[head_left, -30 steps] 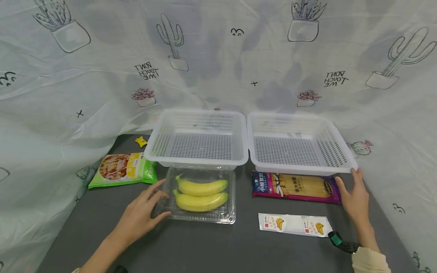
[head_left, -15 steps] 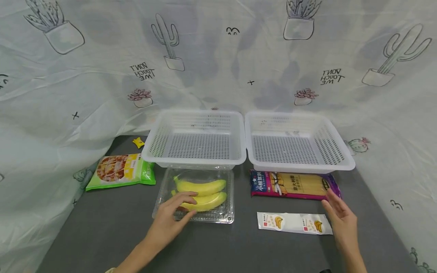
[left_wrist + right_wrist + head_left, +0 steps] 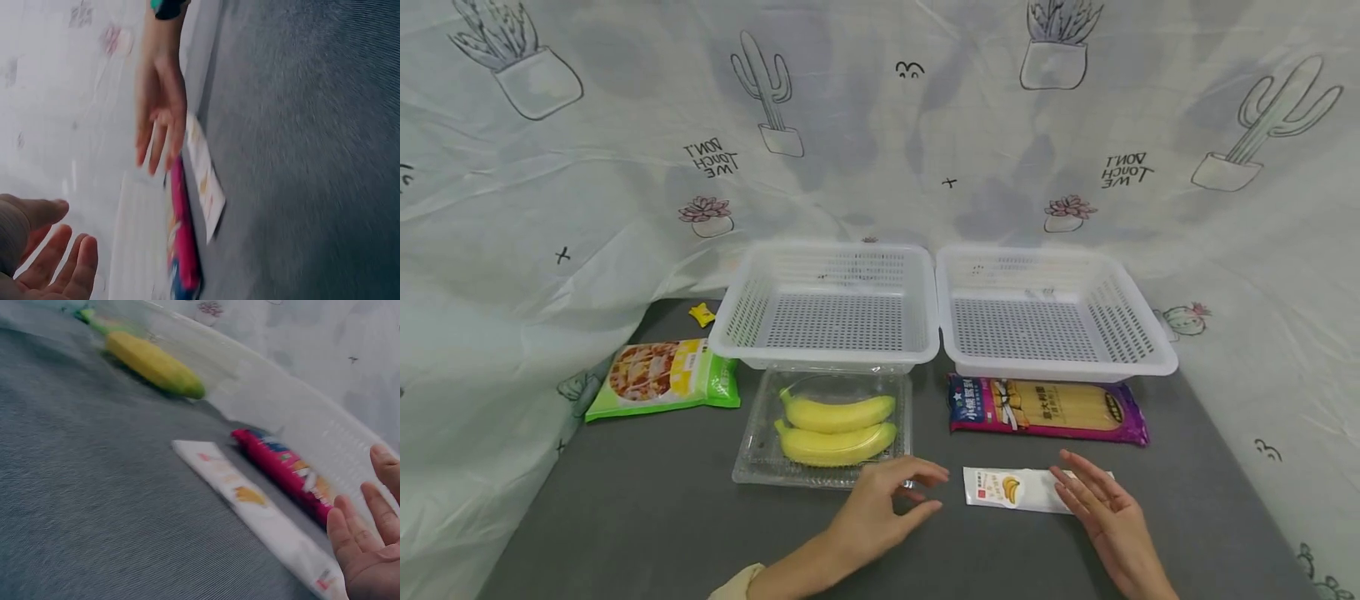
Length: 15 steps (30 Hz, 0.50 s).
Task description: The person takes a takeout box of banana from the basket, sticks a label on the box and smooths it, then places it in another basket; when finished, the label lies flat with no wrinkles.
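A flat white packet strip (image 3: 1026, 489) printed with bananas lies on the dark table, front right. My right hand (image 3: 1108, 521) is over its right end, fingers extended and holding nothing, hiding part of the print. Left of the strip my left hand (image 3: 887, 508) hovers with fingers loosely bent and nothing in them. It overlaps the front right corner of a clear plastic clamshell box (image 3: 748, 458), in which two yellow bananas (image 3: 838, 444) show. Behind the strip lies a purple pack of noodles (image 3: 1060, 408); the right wrist view shows this noodle pack (image 3: 287, 475) alongside the strip (image 3: 250, 515).
Two white perforated baskets, the left one (image 3: 827, 357) and the right one (image 3: 1067, 368), stand side by side at the back. A green food bag (image 3: 662, 379) and a small yellow packet (image 3: 702, 314) lie at left. A printed white sheet (image 3: 865, 125) hangs behind.
My left hand has moved right, across the front of the clamshell box. My right hand has come away from the right basket's corner, forward and left to the white strip.
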Each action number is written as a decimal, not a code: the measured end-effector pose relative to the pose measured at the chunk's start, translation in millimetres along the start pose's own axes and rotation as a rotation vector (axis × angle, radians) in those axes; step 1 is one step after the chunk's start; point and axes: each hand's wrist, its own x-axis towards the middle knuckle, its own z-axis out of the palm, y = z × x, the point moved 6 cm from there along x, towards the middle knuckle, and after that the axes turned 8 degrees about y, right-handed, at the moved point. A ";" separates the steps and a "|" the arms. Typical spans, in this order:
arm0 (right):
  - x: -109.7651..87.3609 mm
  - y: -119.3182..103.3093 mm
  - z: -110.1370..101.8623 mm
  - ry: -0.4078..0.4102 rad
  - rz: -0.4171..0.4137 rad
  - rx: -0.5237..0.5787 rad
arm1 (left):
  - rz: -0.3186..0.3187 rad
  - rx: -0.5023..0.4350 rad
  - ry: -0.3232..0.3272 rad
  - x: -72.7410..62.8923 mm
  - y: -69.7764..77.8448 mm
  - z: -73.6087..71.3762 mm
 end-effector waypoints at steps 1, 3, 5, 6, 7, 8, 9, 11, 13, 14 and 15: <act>-0.3 1.9 0.2 -0.011 0.005 0.000 | 0.001 0.002 -0.017 1.9 -0.8 7.1; -1.1 5.3 -0.1 -0.026 0.007 -0.012 | -0.001 0.003 -0.047 5.6 -3.1 20.3; -1.3 9.2 -0.8 -0.021 0.004 -0.050 | -0.012 -0.006 -0.072 8.8 -7.5 32.4; -1.0 10.9 -0.9 -0.018 0.001 -0.075 | -0.020 -0.010 -0.081 10.2 -10.4 38.3; -0.6 12.6 -0.9 -0.014 -0.002 -0.104 | -0.032 -0.014 -0.088 11.6 -13.6 44.0; 0.1 14.1 -0.7 -0.012 -0.007 -0.132 | -0.047 -0.023 -0.091 13.0 -17.3 49.5; 0.9 15.6 -0.2 -0.010 -0.014 -0.165 | -0.068 -0.036 -0.092 14.2 -21.3 54.7; 3.6 17.8 1.2 -0.011 -0.034 -0.217 | -0.104 -0.059 -0.087 16.2 -29.5 64.2; 5.7 19.8 2.5 -0.027 -0.061 -0.257 | -0.130 -0.052 -0.080 17.3 -39.1 72.7; 6.6 20.2 3.4 -0.040 -0.080 -0.267 | -0.143 -0.041 -0.076 17.6 -43.9 76.2; 7.1 20.4 4.6 -0.053 -0.100 -0.287 | -0.149 -0.022 -0.073 17.6 -48.2 79.0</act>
